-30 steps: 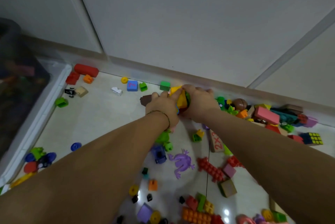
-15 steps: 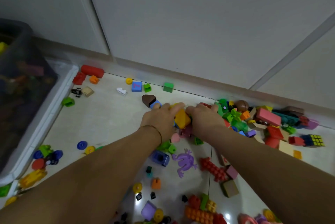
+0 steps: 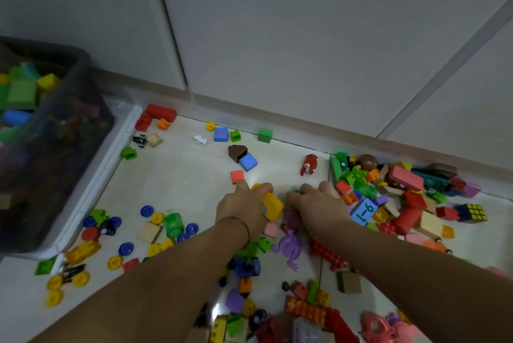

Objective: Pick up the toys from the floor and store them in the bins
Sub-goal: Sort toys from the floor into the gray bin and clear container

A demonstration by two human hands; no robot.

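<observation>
L hand (image 3: 244, 210) curled over the yellow block (image 3: 272, 205). R hand (image 3: 319, 203) sits just right of it, fingers spread on small pcs; can't tell if it grips any. Hands apart, block between them. Beyond the block I count 1 red tile (image 3: 237, 176), 1 brown roof pc (image 3: 236, 152), 1 blue brick (image 3: 248, 162), 1 red figure (image 3: 307, 165). Purple frog (image 3: 288, 245) lies on my side of it. Toy heap (image 3: 405, 176) crowds the right; bare floor (image 3: 180, 176) left of it, up to the bin (image 3: 86, 65).

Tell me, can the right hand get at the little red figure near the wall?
Probably yes. The red figure lies alone on bare floor just beyond the right hand, and nothing sits between them. The toy pile is off to the side.
</observation>
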